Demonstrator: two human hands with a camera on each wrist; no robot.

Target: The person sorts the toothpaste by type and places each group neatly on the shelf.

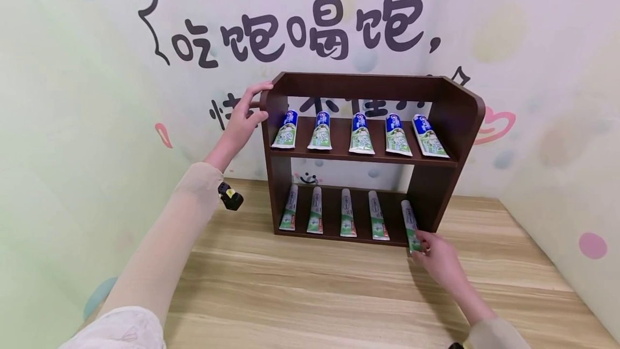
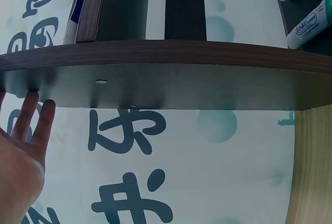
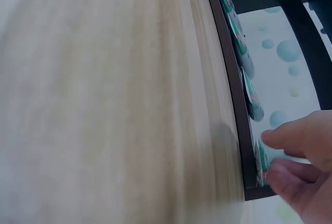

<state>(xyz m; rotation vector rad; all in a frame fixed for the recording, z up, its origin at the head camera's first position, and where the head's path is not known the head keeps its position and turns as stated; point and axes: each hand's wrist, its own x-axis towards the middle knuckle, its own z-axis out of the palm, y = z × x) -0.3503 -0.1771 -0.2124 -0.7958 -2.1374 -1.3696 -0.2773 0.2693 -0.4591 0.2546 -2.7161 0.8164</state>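
A dark brown two-tier shelf rack (image 1: 363,158) stands on the table against the wall. My left hand (image 1: 242,120) touches its left side panel (image 2: 171,84) near the top, fingers fairly straight and thumb apart. At the lower right, my right hand (image 1: 441,263) pinches the bottom end of a grey-and-green toothpaste tube (image 1: 409,220) between thumb and fingers. This tube lies tilted, its end over the front edge of the lower shelf. In the right wrist view, the fingers partly cover the tube (image 3: 261,162).
Several blue, white and green toothpaste tubes (image 1: 360,133) lean in a row on the upper shelf. More grey-and-green tubes (image 1: 346,211) line the lower one. Wood-grain table (image 1: 290,290) extends in front; a printed wall (image 1: 542,123) is behind and at the sides.
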